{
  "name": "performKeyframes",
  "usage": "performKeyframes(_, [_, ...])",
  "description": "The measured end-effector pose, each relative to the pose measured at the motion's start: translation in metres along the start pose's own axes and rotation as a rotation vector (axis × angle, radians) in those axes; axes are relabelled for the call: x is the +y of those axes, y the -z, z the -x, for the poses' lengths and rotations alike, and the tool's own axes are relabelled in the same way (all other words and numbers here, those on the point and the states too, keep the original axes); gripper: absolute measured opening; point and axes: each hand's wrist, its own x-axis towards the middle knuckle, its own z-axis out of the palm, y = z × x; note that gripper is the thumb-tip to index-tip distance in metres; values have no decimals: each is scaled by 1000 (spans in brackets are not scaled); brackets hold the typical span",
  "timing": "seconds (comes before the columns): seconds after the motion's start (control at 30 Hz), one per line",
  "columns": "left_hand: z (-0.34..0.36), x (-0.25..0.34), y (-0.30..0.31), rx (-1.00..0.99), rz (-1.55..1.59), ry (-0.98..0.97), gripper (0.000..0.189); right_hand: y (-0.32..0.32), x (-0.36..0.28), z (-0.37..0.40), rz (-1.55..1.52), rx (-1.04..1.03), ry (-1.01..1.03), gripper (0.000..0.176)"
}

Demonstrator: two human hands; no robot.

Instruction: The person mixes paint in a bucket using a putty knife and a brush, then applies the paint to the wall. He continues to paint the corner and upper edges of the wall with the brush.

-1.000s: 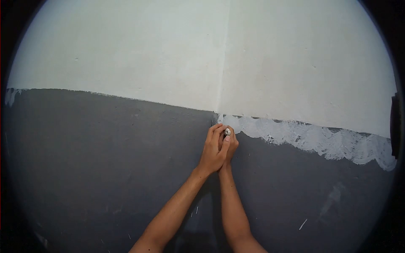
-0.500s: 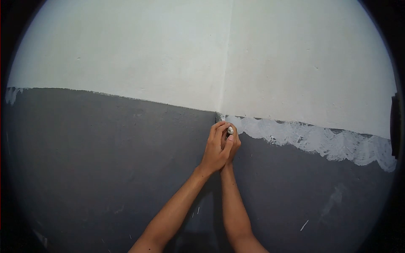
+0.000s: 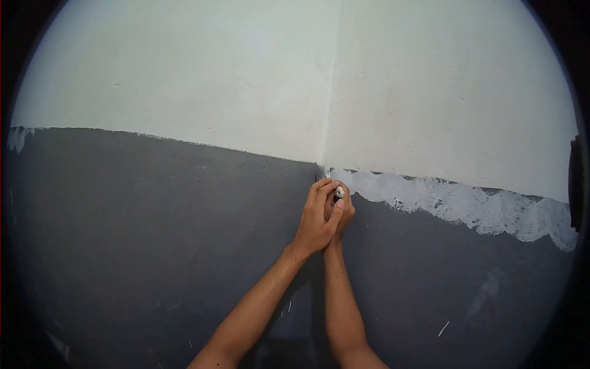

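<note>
Both hands are together at the wall corner, wrapped round a paintbrush [image 3: 339,192] whose pale, rounded handle end points back at me. Nearer to me, my left hand [image 3: 315,218] is closed, its fingers and thumb about the handle. My right hand [image 3: 347,213] is closed on the same handle, partly behind the left one. The bristles are mostly hidden by the fingers. Just above the hands, fresh white paint [image 3: 327,172] marks the corner. A wavy band of light paint [image 3: 424,200] runs off to the right along the top of the dark grey wall area [image 3: 430,277].
Pale whitish wall [image 3: 196,74] fills the upper part on both sides of the corner line. The left dark grey wall [image 3: 153,215] has a small light smear [image 3: 18,138] at its far left edge. A dark object [image 3: 576,184] stands at the right edge.
Both hands and the paintbrush have shifted slightly to the right and a little down. The grip looks the same, and the painted band shows no clear difference.
</note>
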Motion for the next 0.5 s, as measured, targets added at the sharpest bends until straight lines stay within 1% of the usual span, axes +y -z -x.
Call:
performKeyframes(0.33, [3,-13,-2,-12,-17,46,42,-6,24,6,-34,-59,-22,19])
performKeyframes(0.4, [7,-13,-2,-12,-14,53,43,-3,28,8,27,-88,-29,19])
performKeyframes(0.5, [7,-5,0,-9,-15,40,43,-1,26,9,62,-75,-57,20])
